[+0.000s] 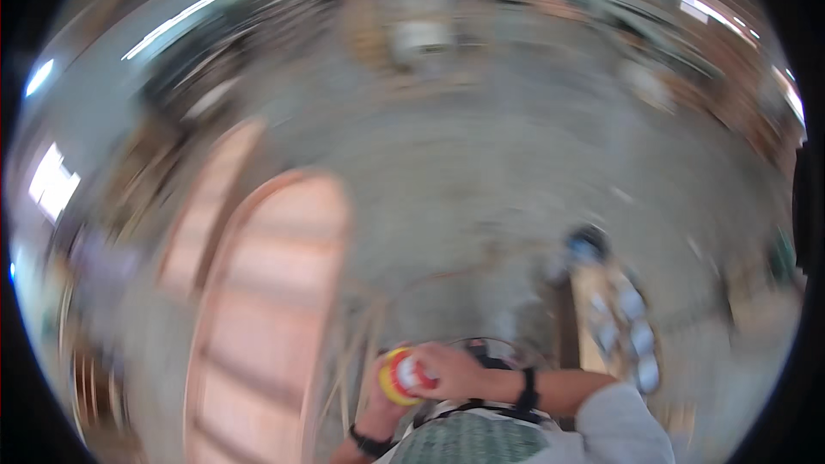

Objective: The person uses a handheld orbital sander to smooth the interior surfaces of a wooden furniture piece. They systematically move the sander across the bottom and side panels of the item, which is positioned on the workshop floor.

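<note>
The left hand (381, 402) curls around a round yellow can with red and white on it (397, 378). The right hand (451, 369) is bent over the can's right side, so both hands have hold of it. The can is close in front of the person's body. To the left is a long pinkish panel with a round top and a raised edge (275, 292). Everything looks blurry.

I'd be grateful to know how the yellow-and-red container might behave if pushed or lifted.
The container would probably roll on its side, as its visible end looks round. It may be easy to lift, being small between the left hand and right hand.
</note>
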Tool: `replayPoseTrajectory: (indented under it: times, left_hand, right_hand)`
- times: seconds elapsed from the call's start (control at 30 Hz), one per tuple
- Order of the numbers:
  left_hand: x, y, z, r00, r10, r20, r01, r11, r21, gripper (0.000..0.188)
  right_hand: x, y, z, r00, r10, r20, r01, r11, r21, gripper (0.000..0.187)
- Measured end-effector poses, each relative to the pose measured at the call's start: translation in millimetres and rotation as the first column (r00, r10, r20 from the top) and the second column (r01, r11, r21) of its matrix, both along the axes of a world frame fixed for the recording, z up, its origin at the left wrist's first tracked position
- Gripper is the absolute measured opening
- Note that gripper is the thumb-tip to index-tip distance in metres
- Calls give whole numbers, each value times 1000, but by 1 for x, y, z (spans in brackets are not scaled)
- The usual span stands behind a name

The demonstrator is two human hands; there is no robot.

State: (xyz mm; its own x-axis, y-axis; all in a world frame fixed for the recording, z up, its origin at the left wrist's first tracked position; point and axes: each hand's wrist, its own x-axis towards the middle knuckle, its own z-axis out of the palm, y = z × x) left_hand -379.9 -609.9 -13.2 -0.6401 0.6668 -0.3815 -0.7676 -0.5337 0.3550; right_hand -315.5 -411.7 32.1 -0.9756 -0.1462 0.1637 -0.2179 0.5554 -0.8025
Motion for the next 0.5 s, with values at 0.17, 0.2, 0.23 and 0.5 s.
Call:
replayPoseTrajectory:
  times: [0.17,0.2,0.23,0.5]
  left_hand:
    - [3,-45,11,977,201,69,-207,974,88,54]
    - [15,-43,17,966,236,102,-249,959,133,52]
    - [19,-45,9,951,287,113,-300,946,127,53]
    - [1,47,-69,872,486,59,-489,858,159,51]
  right_hand:
    - [-47,-35,5,977,186,-106,-189,982,-18,72]
    - [-47,-32,2,971,218,-102,-220,975,-14,72]
    - [-54,-35,1,957,270,-110,-273,962,-10,72]
    - [-113,41,-57,924,358,-133,-372,922,-105,71]
